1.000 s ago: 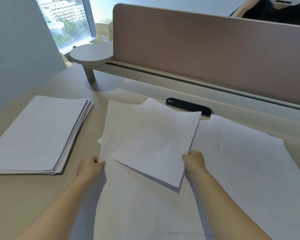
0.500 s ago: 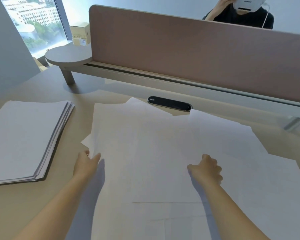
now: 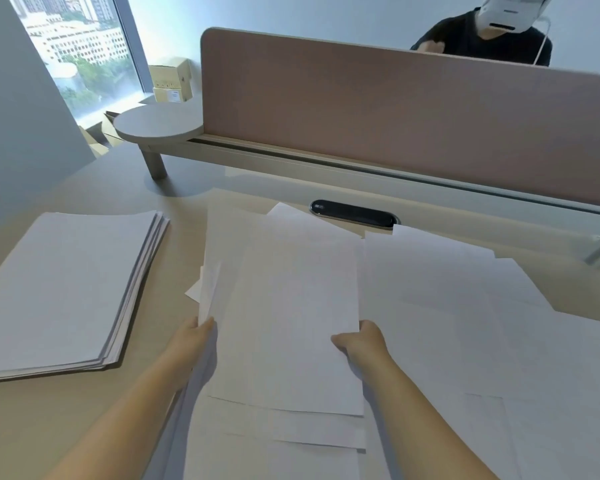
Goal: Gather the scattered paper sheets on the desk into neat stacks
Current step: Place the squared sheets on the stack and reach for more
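Note:
A bundle of white paper sheets (image 3: 288, 317) sits in the middle of the desk, lifted slightly at its left edge. My left hand (image 3: 193, 336) grips the bundle's left edge, fingers hidden under the paper. My right hand (image 3: 359, 341) grips its right edge with the thumb on top. More loose sheets (image 3: 465, 306) lie spread over the right half of the desk and under my forearms. A neat stack of paper (image 3: 63, 289) lies at the left.
A pink divider panel (image 3: 395, 116) closes the far side of the beige desk (image 3: 25, 427), with a black oval cable port (image 3: 352, 212) in front. A round shelf (image 3: 158, 128) stands at the back left. A person (image 3: 482, 36) sits behind the divider.
Both hands went from lying apart on flat sheets to closing on the edges of a narrower bundle. The sheets between them are now drawn together and squared up.

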A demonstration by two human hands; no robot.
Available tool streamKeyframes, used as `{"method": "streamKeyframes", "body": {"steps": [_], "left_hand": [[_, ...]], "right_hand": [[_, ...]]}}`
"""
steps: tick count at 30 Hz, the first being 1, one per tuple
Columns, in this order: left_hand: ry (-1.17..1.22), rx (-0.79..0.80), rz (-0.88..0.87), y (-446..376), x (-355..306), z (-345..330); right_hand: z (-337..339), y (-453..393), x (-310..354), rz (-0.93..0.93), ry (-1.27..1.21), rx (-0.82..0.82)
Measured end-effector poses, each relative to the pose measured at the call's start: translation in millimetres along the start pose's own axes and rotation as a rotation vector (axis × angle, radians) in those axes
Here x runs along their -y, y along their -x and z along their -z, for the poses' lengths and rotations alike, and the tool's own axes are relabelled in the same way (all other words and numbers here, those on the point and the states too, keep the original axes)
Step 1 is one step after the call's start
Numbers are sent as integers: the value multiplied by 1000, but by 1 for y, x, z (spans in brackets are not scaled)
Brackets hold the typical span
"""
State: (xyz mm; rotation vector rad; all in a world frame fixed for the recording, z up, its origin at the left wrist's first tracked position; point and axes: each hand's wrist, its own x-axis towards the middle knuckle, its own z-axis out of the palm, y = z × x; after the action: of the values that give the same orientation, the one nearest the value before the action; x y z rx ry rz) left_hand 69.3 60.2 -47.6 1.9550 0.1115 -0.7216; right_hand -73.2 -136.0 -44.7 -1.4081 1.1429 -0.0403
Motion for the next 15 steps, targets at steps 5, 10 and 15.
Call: {"method": "streamKeyframes", "body": {"steps": [5, 10, 15], "left_hand": [[132, -42, 29, -11, 7, 21], [165, -21, 35, -27, 2, 27], [15, -123, -68, -45, -7, 16]], "right_hand": [[-12, 8, 10, 79, 167, -26], [1, 4, 20, 204, 283, -191], [13, -6, 24, 172, 425, -215]]}}
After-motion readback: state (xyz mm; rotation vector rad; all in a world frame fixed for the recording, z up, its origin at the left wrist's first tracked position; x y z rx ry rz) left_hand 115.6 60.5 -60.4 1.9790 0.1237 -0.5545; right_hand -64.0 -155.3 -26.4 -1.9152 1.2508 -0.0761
